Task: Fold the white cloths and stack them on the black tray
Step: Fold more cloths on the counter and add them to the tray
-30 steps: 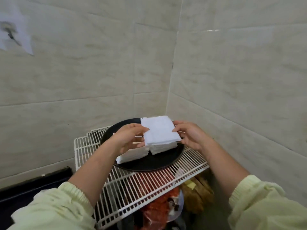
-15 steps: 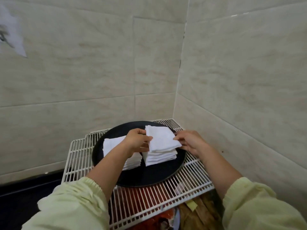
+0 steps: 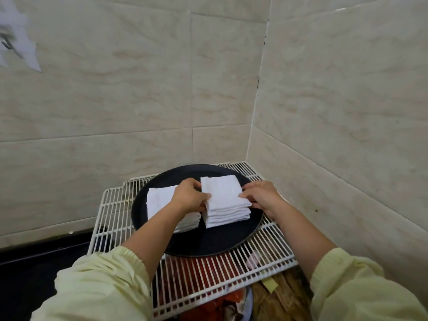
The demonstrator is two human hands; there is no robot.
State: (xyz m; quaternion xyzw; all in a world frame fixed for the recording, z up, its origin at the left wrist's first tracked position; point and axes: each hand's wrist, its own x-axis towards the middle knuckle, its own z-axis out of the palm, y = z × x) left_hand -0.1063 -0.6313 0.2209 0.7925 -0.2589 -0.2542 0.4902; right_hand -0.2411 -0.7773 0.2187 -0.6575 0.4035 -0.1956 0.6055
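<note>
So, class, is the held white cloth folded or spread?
Folded: held white cloth lies square on its stack; left hand and right hand pinch it.

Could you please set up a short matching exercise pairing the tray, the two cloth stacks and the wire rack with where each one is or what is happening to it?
Things:
1. black tray
2. right cloth stack
3. left cloth stack
4. white wire rack

States:
A. partly hidden behind the left forearm
B. gripped at its edges by the left hand and the right hand
C. lies on the rack, carrying both stacks
D. fills the corner where the tiled walls meet

Pairs: 1-C, 2-B, 3-A, 4-D
</note>
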